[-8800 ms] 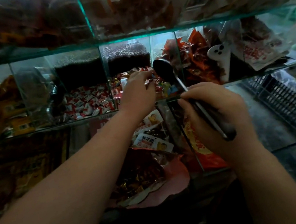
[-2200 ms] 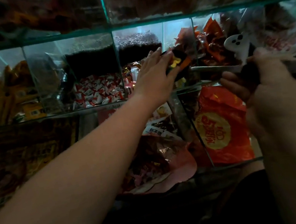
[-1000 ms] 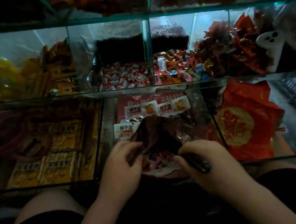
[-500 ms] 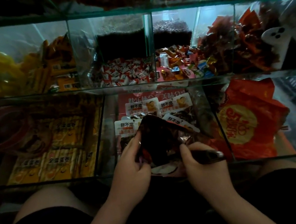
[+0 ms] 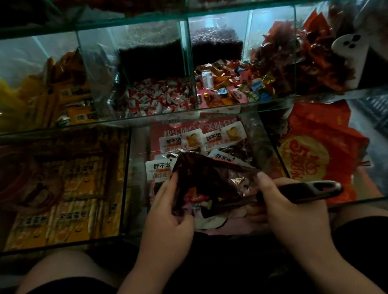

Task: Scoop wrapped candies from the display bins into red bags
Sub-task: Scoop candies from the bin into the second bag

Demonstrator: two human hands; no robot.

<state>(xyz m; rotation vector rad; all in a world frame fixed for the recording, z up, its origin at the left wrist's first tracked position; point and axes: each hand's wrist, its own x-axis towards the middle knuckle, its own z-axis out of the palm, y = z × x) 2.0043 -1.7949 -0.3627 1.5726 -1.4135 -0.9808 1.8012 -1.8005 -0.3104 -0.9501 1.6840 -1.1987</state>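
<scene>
Dim glass display bins [image 5: 147,114] rise in tiers before us, with wrapped candies [image 5: 226,83] heaped at one o'clock. At six o'clock the red bag [image 5: 208,180] rests against the lower bin's front edge and is partly filled. Our left hand [image 5: 166,217] pinches its mouth at nine o'clock. Our right hand [image 5: 289,210] is wrapped around the scoop [image 5: 304,191], whose bowl is inside the bag. We judge the thin film could slip from that pinch or snag on the scoop's rim, spilling candies over the edge.

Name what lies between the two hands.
In the head view, the open red bag lies between them: the left hand grips its rim, and the right hand holds the scoop pointing into it.
</scene>
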